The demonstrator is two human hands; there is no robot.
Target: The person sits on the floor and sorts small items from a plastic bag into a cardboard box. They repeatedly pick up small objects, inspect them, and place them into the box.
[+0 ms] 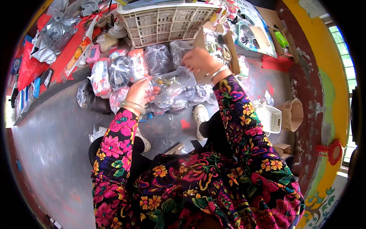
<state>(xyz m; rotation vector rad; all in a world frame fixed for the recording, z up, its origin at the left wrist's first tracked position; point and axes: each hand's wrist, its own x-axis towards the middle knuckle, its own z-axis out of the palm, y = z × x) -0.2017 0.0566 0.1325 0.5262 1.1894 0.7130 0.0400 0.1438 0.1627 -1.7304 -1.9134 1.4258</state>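
Note:
A clear plastic bag (175, 81) with small gold and green items inside spreads between my two hands. My left hand (140, 94), a pale bangle at its wrist, has its fingers closed on the bag's left edge. At the bag's upper right edge, my right hand (200, 62) is bent with its fingers together; the exact grip is partly hidden. A ring and a silver bangle show on that hand. Packed bags crowd round: a dark bundle (120, 71), a red and white pack (138, 64) and a grey bag (157, 59).
A cream plastic crate (167, 24) stands beyond the bags. Beside it is an open cardboard box (231, 51) of small items. A white basket (268, 117) and a brown paper bag (292, 114) stand at right. My white shoes (199, 118) are close to the pile.

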